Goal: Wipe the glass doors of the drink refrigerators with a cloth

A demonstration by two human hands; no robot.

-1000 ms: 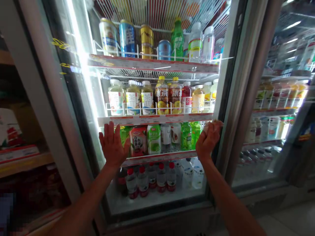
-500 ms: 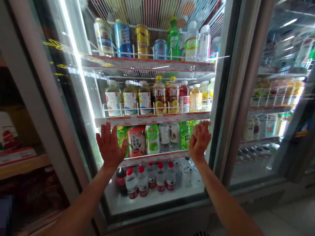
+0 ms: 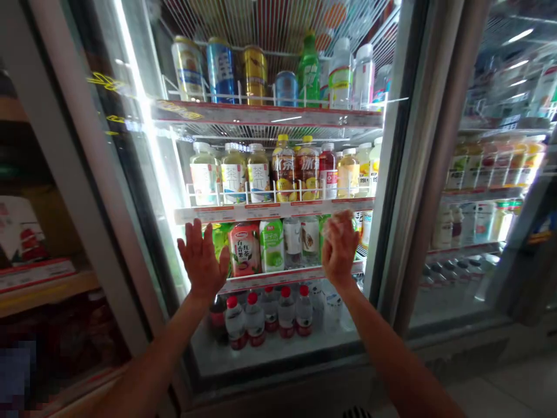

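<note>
My left hand (image 3: 202,261) is raised with its fingers spread and its palm toward the glass door (image 3: 143,244) of a lit drinks cooler. Whether it touches the glass is hard to tell. Closed and a little smeared by motion, my right hand (image 3: 339,249) is at the right part of the same door. Something pale and crumpled, like a cloth (image 3: 343,223), shows at its fingers. Behind the glass between my hands stand a red tea bottle (image 3: 244,249), a green-and-white bottle (image 3: 272,247) and clear bottles with white labels (image 3: 310,238).
Higher shelves carry tea bottles (image 3: 285,168) and tall cans (image 3: 221,69). Red-capped water bottles (image 3: 286,313) stand at the bottom. A metal door frame (image 3: 429,174) divides this cooler from another stocked one at right. Boxes stand on a shelf (image 3: 43,290) at left.
My right hand has moved left across the door. My left hand stays spread, slightly further right in view. The view has shifted a little.
</note>
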